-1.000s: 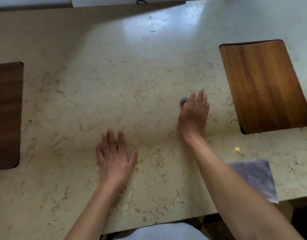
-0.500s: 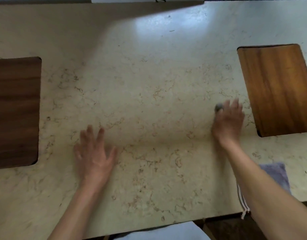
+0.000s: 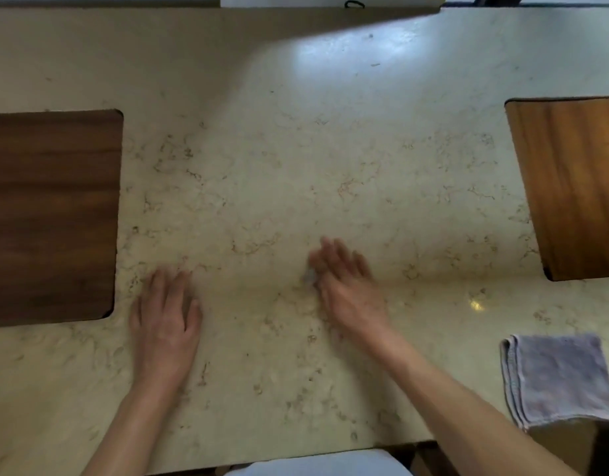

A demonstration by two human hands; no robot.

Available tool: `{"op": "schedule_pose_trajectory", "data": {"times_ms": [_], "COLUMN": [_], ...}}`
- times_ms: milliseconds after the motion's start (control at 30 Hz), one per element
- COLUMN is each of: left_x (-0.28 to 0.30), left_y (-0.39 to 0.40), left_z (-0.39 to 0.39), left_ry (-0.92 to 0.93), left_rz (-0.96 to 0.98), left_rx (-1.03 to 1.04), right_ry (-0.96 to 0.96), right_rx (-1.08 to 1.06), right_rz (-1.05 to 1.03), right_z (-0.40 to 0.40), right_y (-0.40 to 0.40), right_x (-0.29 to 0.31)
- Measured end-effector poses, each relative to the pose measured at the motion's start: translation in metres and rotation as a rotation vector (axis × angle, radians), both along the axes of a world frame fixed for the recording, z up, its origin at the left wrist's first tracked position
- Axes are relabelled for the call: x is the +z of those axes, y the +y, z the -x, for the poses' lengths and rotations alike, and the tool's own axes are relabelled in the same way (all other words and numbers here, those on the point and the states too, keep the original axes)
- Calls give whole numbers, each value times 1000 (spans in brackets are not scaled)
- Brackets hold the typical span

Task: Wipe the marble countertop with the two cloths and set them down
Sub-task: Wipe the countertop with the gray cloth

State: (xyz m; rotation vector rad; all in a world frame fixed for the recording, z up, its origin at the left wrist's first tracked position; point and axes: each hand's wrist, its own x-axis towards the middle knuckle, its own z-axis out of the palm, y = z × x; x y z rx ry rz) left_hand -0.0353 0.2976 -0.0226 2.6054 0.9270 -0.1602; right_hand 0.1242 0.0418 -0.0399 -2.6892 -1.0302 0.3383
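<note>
The beige marble countertop fills the view. My right hand lies blurred on its middle and presses down on a small grey cloth. Only a bit of that cloth shows at the hand's left edge; the rest is hidden under the palm. My left hand rests flat on the marble to the left, fingers extended, with nothing visible under it. A second cloth, grey-purple and folded, lies by itself at the counter's front right edge, apart from both hands.
A dark wooden panel is set into the counter at the left, and a lighter wooden panel at the right. The counter's front edge runs close to my body. A white object stands along the back edge.
My right hand has swept left with the small cloth, from beside the right wooden panel to the counter's middle. My left hand stays flat on the marble. The folded cloth is now fully in view.
</note>
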Motion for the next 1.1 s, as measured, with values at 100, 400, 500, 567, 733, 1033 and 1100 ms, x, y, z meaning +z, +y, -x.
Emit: {"op": "schedule_pose_trajectory", "data": {"times_ms": [100, 400, 500, 567, 733, 1033, 1100], "left_x": [-8, -14, -9, -7, -6, -5, 0], "left_y": [11, 16, 23, 30, 38, 39, 39], "left_z": [11, 16, 19, 28, 56, 60, 60], "left_ry": [73, 15, -154, -192, -14, -85, -234], "left_rz": [4, 28, 180, 140, 26, 125, 280], "left_rx": [-28, -41, 42, 42, 0, 24, 126], "right_ry": [-61, -104, -77, 22, 101, -125, -130], "right_rx": [-503, -290, 97, 291, 244, -76, 127], "right_rz": [94, -37, -127, -130, -37, -48, -115], "right_z": [-107, -82, 20, 77, 31, -46, 12], "right_y": [-48, 164, 198, 176, 71, 214, 252], "right_x": [5, 7, 2, 1, 7, 8, 6]}}
